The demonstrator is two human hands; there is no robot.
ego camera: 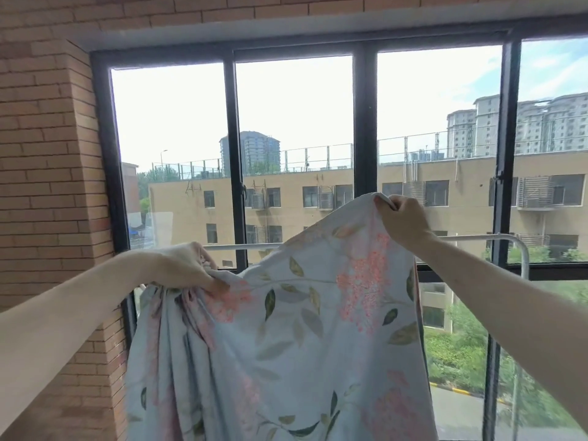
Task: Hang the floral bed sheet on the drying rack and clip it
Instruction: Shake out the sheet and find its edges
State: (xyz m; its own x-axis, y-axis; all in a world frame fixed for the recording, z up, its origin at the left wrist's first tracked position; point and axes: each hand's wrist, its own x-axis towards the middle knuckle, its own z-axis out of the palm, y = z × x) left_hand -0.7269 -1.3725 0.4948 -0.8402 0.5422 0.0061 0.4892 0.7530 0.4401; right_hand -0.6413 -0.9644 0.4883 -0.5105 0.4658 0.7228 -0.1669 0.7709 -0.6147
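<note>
Left hand (pixel 191 268) grips bunched sheet (pixel 286 345) low by the rack (pixel 477 238); right hand (pixel 402 218) pinches its top edge higher, before the window (pixel 365 122).

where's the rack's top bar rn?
Head view, mid-frame: the white top bar runs across in front of the window, behind the floral sheet, below the right hand.
</note>
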